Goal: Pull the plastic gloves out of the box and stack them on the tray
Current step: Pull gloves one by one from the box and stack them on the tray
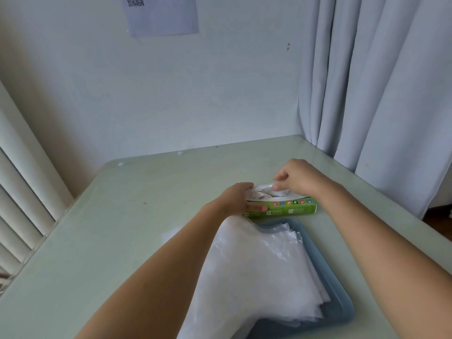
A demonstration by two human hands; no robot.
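Green box [288,208] gripped; left forearm [159,265] overlaps glove stack [256,265]; curtain [379,94] right.

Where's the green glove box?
Head view, centre-right: the green glove box lies on the table just beyond the blue tray, held by the left hand.

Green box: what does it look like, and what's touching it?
The green box is a long, low carton that looks like cardboard: green front with small coloured icons, white top. It lies flat on the pale green table, just beyond the blue tray. A crumpled white glove pokes from its top opening. The left hand grips its left end; the right hand pinches the glove.
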